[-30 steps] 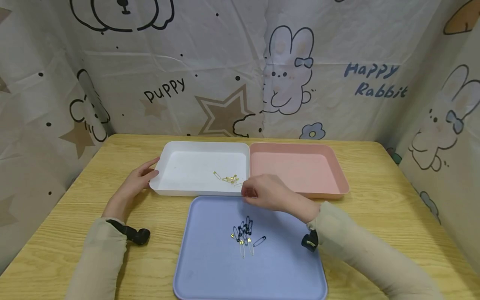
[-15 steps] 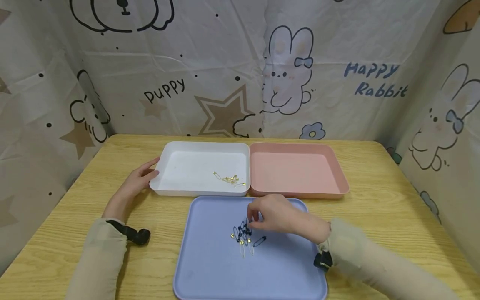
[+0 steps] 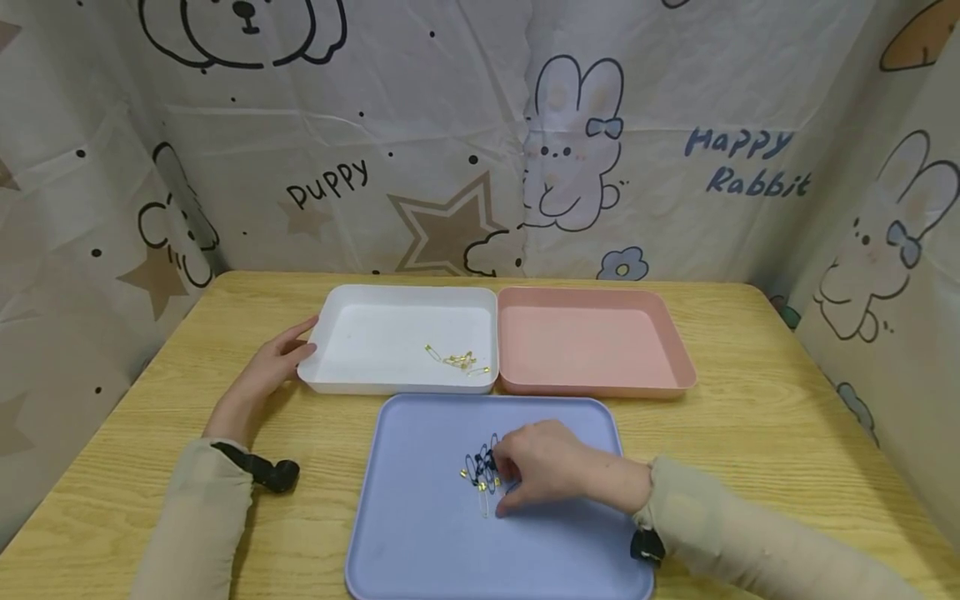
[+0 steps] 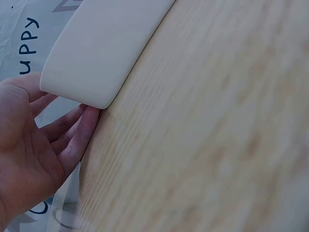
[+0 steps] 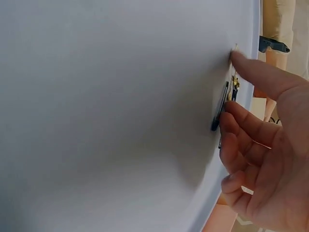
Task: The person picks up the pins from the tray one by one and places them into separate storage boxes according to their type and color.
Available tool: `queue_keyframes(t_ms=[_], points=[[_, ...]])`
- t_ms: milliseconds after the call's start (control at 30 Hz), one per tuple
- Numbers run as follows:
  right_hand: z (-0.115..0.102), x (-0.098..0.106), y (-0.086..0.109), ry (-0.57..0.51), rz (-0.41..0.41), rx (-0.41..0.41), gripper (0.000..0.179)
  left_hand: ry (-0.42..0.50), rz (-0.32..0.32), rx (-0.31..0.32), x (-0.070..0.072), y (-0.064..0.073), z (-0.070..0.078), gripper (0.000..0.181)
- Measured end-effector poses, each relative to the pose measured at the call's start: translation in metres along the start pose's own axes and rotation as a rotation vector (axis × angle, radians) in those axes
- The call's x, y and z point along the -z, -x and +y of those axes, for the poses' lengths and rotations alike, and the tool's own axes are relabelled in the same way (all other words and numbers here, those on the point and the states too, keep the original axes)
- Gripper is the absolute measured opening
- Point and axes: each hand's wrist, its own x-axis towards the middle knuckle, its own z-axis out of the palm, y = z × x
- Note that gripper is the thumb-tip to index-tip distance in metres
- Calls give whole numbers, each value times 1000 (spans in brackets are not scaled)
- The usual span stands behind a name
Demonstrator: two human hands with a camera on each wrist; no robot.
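Observation:
My left hand (image 3: 264,371) rests against the left end of the white tray (image 3: 390,388), its fingers fairly straight. In the left wrist view, fingertips touch that tray's outer corner (image 4: 94,92). My right hand (image 3: 547,467) reaches down over the blue tray (image 3: 420,550), thumb and fingers apart around the right side of a small pile of safety pins (image 3: 480,467). Black and gold pins lie mixed there, some hidden by the hand. In the right wrist view, a black safety pin (image 5: 220,106) is close to the fingertips, and the thumb is near gold pins. Nothing is plainly gripped.
Several gold safety pins (image 3: 459,360) lie in the white tray's near right part. A pink tray (image 3: 600,389) stands against its right side. All three trays sit on a wooden table (image 3: 300,533), with a printed cloth (image 3: 450,108) behind and at the sides.
My right hand has moved from the white tray's near right corner down to the pins on the blue tray, and its thumb and fingers have spread. My left hand stays put.

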Motion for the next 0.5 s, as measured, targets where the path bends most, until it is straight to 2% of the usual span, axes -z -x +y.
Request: queue_keyframes(t_ms=[300, 500], points=[[1, 3, 1, -4, -5, -31, 10, 3, 7, 9, -1, -1, 0, 62], [2, 3, 1, 26, 15, -17, 5, -2, 6, 13, -1, 0, -1, 63]])
